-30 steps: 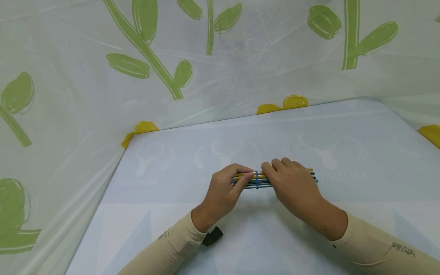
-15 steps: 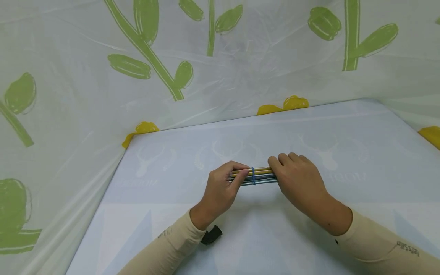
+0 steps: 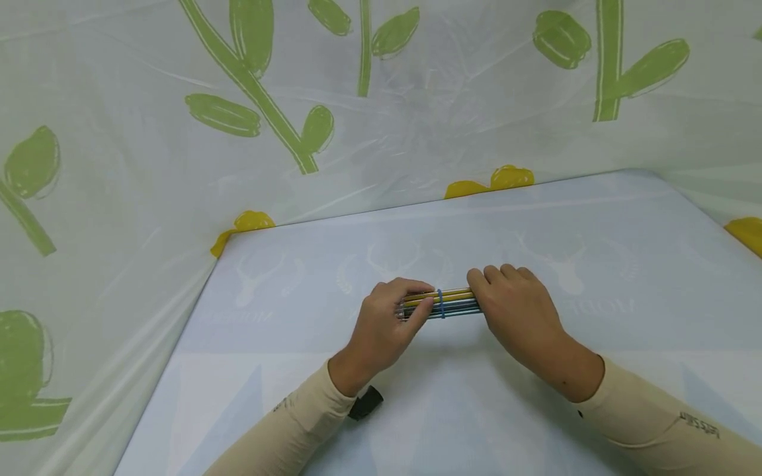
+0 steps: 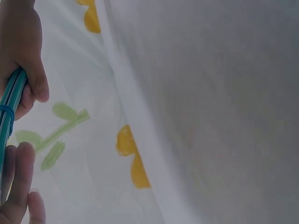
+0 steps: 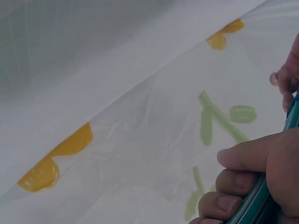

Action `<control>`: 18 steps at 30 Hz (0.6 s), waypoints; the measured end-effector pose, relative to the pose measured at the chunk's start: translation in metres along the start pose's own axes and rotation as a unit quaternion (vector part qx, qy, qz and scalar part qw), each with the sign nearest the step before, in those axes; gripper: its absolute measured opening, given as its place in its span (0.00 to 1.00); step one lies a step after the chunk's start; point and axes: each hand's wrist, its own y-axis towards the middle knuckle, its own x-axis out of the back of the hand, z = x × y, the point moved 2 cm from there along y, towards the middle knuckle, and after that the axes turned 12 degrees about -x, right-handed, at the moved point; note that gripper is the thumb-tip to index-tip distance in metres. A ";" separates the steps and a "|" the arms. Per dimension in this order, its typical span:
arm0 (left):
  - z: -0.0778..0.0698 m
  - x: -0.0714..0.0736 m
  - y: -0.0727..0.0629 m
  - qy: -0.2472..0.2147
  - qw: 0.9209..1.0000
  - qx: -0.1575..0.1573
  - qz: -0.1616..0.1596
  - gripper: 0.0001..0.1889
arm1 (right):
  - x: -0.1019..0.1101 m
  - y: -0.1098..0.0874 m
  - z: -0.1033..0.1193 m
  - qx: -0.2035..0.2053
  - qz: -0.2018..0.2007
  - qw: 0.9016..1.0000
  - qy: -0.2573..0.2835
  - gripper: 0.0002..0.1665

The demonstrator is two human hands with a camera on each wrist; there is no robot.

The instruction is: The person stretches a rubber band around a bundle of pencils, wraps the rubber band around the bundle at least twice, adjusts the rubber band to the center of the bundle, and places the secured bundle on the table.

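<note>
A bundle of slim pencils (image 3: 458,303), yellow, silver, blue and teal, lies level between my two hands above the table. Round its middle runs a blue rubber band (image 3: 441,304). My left hand (image 3: 383,324) pinches the left end, thumb in front and fingers behind. Over the right end my right hand (image 3: 520,314) is wrapped, hiding the tips there. In the right wrist view, its curled fingers (image 5: 229,200) go round the teal pencils (image 5: 254,205). The left wrist view shows the band (image 4: 6,112) between both hands.
Beneath the hands spreads a table (image 3: 333,264) with a pale blue and white cover. Behind it hangs a white plastic sheet (image 3: 417,132) printed with green leaves and yellow flowers. A black strap (image 3: 366,403) shows at my left wrist.
My right hand has shifted right along the bundle, covering the right ends that showed earlier and baring more pencil beside the band. The left hand has moved slightly left and keeps its grip.
</note>
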 end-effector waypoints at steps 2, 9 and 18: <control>0.000 0.002 0.001 0.022 0.999 -0.027 0.008 0.11 | -0.001 0.000 -0.001 -0.001 0.003 1.000 -0.005 0.20; 0.003 0.005 0.004 0.074 0.991 -0.098 0.058 0.20 | -0.004 0.000 -0.002 -0.011 0.023 1.000 -0.014 0.22; 0.000 0.007 0.004 0.096 0.988 -0.109 0.058 0.21 | -0.004 -0.002 0.001 -0.009 0.031 0.999 -0.001 0.22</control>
